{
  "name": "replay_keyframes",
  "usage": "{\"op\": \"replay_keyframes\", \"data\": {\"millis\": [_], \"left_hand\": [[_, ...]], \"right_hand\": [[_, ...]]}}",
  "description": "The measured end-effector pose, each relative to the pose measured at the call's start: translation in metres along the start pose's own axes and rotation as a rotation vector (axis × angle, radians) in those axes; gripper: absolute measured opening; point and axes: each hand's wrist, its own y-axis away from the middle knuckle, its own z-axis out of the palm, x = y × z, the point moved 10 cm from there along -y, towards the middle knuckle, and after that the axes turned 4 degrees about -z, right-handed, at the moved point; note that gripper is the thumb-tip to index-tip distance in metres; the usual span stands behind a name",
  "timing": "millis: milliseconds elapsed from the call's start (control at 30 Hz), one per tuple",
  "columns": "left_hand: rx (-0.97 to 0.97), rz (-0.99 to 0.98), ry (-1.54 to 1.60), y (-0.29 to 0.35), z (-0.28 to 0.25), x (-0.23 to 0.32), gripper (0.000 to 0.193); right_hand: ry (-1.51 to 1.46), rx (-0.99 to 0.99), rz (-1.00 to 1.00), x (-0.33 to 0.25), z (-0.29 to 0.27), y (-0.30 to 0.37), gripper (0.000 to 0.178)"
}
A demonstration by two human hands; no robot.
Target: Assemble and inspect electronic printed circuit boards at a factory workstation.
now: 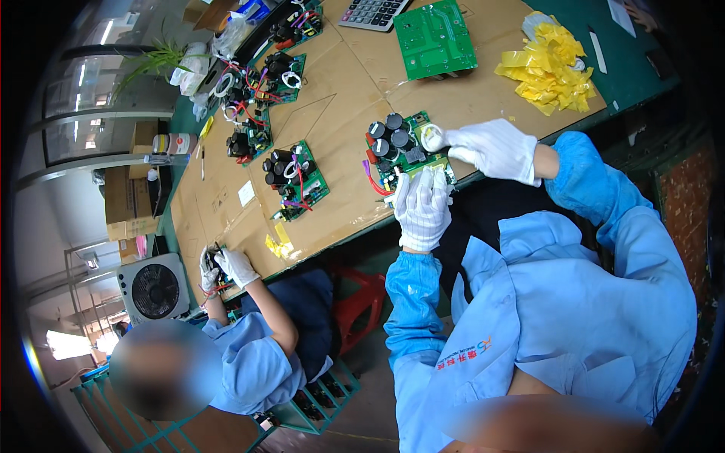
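Observation:
A green circuit board (423, 121) with black cylindrical capacitors (390, 137) and red and purple wires lies on the table before me. My left hand (423, 210), in a white glove, grips the board's near edge with its fingers together. Also gloved, my right hand (495, 151) is closed at the board's right side. Its fingers pinch a small white ring-shaped piece (432, 138), which seems to be a coil of wire; the fingertips partly hide it.
Several similar boards (297, 180) lie to the left on the cardboard-covered table (347, 98). Beyond my board are an upturned green board (436, 41), a calculator (374, 11) and crumpled yellow tape (551, 68). A co-worker's gloved hands (236, 266) handle a part at left.

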Motion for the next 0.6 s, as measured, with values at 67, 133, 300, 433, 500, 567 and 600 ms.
{"op": "replay_keyframes", "data": {"millis": [67, 133, 300, 433, 500, 567, 600], "left_hand": [[-0.013, 0.005, -0.010, -0.004, 0.002, 0.001, 0.047], [0.081, 0.014, 0.090, -0.008, -0.012, 0.008, 0.045], [0.256, -0.138, -0.041, -0.012, -0.043, -0.014, 0.044], [0.320, -0.334, 0.154, -0.011, -0.047, -0.053, 0.037], [0.405, -0.274, 0.118, -0.011, -0.040, -0.048, 0.036], [0.413, -0.292, 0.246, -0.007, -0.029, -0.055, 0.032], [0.470, -0.283, 0.198, -0.005, -0.030, -0.050, 0.032]], "right_hand": [[0.021, 0.003, -0.033, 0.007, -0.005, 0.000, 0.034], [0.042, -0.064, 0.000, 0.014, -0.003, 0.006, 0.034], [0.089, -0.281, 0.073, 0.019, 0.019, 0.017, 0.042], [0.153, -0.253, -0.013, -0.002, 0.026, 0.002, 0.045], [0.220, -0.353, 0.059, -0.001, 0.031, -0.002, 0.044], [0.147, -0.174, -0.080, -0.005, 0.029, -0.004, 0.041], [0.143, -0.153, -0.114, -0.004, 0.028, -0.001, 0.041]]}}
